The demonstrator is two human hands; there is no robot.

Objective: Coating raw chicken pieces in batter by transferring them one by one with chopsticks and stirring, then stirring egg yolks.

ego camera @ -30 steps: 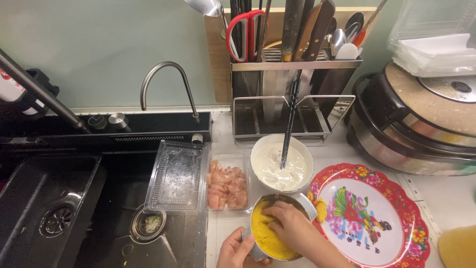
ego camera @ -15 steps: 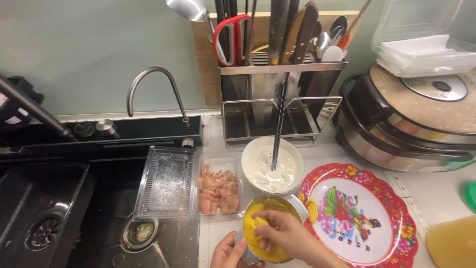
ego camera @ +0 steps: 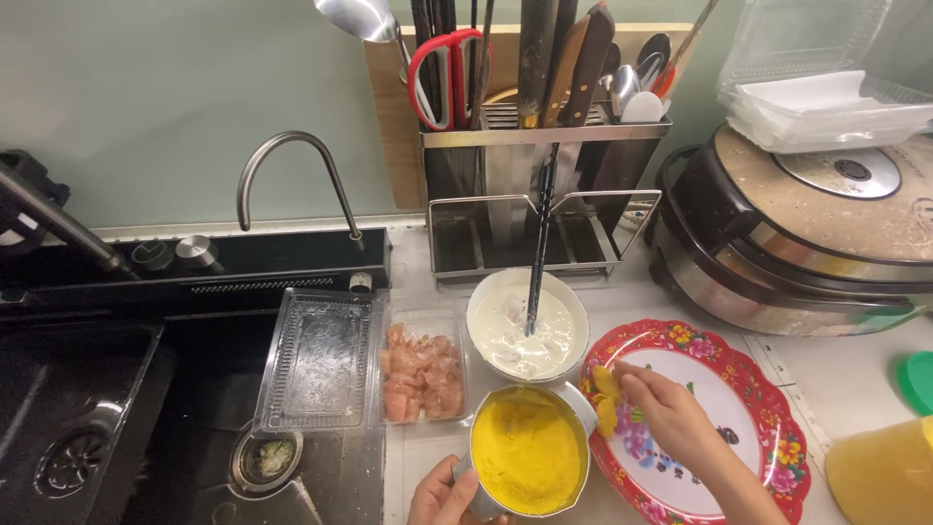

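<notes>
My left hand (ego camera: 442,496) grips the near left side of a metal cup (ego camera: 528,452) filled with yellow crumb coating. My right hand (ego camera: 671,413) holds a yellow-coated piece of meat (ego camera: 604,397) over the left edge of a red flowered plate (ego camera: 748,369). Behind the cup stands a white bowl of pale batter (ego camera: 528,326) with dark chopsticks (ego camera: 539,233) leaning in it. A clear plastic tray of raw pink meat pieces (ego camera: 421,374) lies to the left of the cup, its lid (ego camera: 316,360) folded open over the sink.
A black sink (ego camera: 87,408) with a curved tap (ego camera: 292,180) fills the left. A steel utensil rack (ego camera: 539,165) with knives, red scissors and spoons stands at the back. A large lidded electric pan (ego camera: 807,233) sits at the right, a yellow container (ego camera: 884,476) at the near right.
My right hand has lifted a coated piece out of the yellow cup and carried it right, to the plate's left edge. The left hand stays on the cup.
</notes>
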